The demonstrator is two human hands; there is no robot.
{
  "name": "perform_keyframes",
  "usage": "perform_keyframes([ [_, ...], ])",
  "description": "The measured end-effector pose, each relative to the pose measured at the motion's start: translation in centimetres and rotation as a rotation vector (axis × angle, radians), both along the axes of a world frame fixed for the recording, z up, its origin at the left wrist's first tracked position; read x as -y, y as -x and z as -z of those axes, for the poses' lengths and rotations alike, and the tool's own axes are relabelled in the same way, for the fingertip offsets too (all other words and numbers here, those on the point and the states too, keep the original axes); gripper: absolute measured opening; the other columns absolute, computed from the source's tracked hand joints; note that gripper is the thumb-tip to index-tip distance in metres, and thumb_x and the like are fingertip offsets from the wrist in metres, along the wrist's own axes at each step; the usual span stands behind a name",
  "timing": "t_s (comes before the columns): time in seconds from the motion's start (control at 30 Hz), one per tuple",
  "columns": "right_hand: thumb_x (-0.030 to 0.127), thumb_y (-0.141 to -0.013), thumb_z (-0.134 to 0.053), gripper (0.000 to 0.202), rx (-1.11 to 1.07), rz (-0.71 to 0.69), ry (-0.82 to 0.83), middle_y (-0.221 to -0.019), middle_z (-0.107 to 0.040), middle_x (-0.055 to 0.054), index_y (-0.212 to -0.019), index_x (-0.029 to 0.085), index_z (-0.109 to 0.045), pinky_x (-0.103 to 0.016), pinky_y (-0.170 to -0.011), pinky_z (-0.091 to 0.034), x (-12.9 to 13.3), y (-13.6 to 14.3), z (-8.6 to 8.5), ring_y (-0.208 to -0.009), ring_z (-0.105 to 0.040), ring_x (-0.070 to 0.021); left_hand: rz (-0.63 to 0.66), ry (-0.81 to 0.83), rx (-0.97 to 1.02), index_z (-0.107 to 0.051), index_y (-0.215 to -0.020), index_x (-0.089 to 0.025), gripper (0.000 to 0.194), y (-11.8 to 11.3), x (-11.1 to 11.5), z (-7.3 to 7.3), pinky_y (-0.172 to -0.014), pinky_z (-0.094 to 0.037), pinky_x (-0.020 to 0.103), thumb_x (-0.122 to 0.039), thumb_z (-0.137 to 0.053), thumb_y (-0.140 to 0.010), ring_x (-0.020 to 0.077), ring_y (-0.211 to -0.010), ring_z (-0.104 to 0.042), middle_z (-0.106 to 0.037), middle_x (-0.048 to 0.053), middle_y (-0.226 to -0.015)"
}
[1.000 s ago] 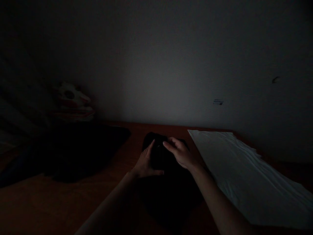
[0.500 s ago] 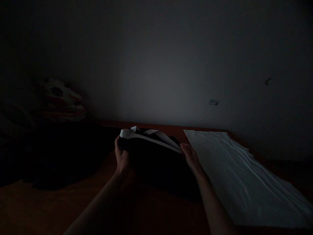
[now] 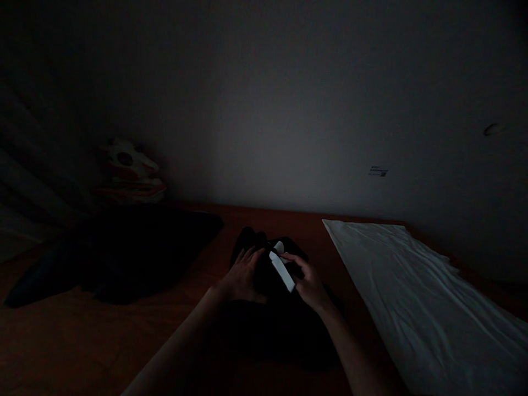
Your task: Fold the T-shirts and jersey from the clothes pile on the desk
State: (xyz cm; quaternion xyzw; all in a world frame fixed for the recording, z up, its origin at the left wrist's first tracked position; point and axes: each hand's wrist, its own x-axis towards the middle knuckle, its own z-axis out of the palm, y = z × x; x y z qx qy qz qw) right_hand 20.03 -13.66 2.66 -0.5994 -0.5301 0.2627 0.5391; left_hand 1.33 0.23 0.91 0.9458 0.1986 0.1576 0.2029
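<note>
A black garment with a white band lies bunched in front of me on an orange-brown surface. My left hand rests flat on the dark cloth, left of the band, its fingers stretched out. On the other side, my right hand has its fingers closed around the white band and the cloth by it. The band stands up at a slant, with a lighter fold behind it. Dim light hides most of the garment's outline, so its exact kind cannot be made out.
To the left lies a dark heap of cloth. A white sheet-like cloth is spread on the right. At the back left is a red-and-white plush-looking object. A grey wall rises behind the orange-brown surface.
The garment, earlier held raised and stretched with its white band between both hands, is now lower and bunched. My hands have come closer together; the left one has flattened onto the cloth.
</note>
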Motion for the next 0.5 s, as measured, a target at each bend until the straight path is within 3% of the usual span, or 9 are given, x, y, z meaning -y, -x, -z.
perform_keyframes([
  [0.07,0.035,-0.078,-0.061,0.047,-0.002,-0.048,-0.015,-0.132,-0.069,-0.01,-0.124,0.023,-0.067,-0.045,-0.111,-0.043,0.2,0.4,-0.6,-0.129,-0.059,-0.0291,-0.043,0.019,0.011,-0.032,-0.153,-0.014,0.124,-0.2,0.3,-0.3,-0.121,-0.024,0.065,-0.051,-0.089,-0.05,0.0452,-0.144,-0.04,-0.046,0.025,-0.152],
  [0.17,0.048,-0.083,-0.062,0.052,-0.042,-0.062,-0.034,-0.135,-0.067,-0.011,-0.129,0.023,-0.062,-0.044,-0.107,-0.047,0.3,0.3,-0.9,-0.128,-0.06,-0.0292,-0.102,0.057,0.044,-0.041,-0.148,-0.017,0.099,-0.1,0.7,-0.6,-0.113,-0.042,0.057,-0.043,-0.083,-0.062,0.0405,-0.132,-0.055,-0.058,0.02,-0.142],
  [0.2,0.054,-0.084,-0.061,0.054,-0.065,-0.012,-0.046,-0.133,-0.068,-0.012,-0.128,0.023,-0.061,-0.043,-0.104,-0.049,0.3,-0.1,-0.8,-0.124,-0.062,-0.029,-0.122,0.07,0.059,-0.043,-0.146,-0.019,0.091,-0.1,0.8,-0.6,-0.109,-0.046,0.056,-0.041,-0.08,-0.065,0.0397,-0.128,-0.059,-0.061,0.018,-0.138],
  [0.27,0.062,-0.083,-0.06,0.054,-0.087,0.217,-0.076,-0.121,-0.072,-0.013,-0.12,0.023,-0.061,-0.041,-0.095,-0.053,0.1,-1.3,-0.2,-0.113,-0.067,-0.0286,-0.15,0.091,0.089,-0.046,-0.144,-0.024,0.083,0.0,0.9,-0.8,-0.105,-0.051,0.054,-0.036,-0.077,-0.068,0.0394,-0.123,-0.062,-0.065,0.015,-0.135],
  [0.37,0.067,-0.078,-0.059,0.056,-0.067,0.531,-0.07,-0.104,-0.073,-0.013,-0.111,0.022,-0.06,-0.041,-0.083,-0.056,-0.2,-3.6,1.4,-0.093,-0.07,-0.0282,-0.189,0.104,0.14,-0.047,-0.143,-0.025,0.084,0.4,0.9,-1.5,-0.103,-0.053,0.051,-0.03,-0.078,-0.065,0.0404,-0.122,-0.063,-0.065,0.015,-0.136],
  [0.5,0.063,-0.074,-0.056,0.05,0.095,0.659,0.005,-0.101,-0.071,-0.013,-0.102,0.022,-0.061,-0.045,-0.085,-0.054,-0.3,-6.0,3.3,-0.093,-0.068,-0.0305,-0.284,0.084,0.225,-0.044,-0.144,-0.024,0.08,3.0,1.6,-3.4,-0.101,-0.053,0.052,-0.035,-0.072,-0.069,0.0395,-0.122,-0.064,-0.064,0.015,-0.136],
])
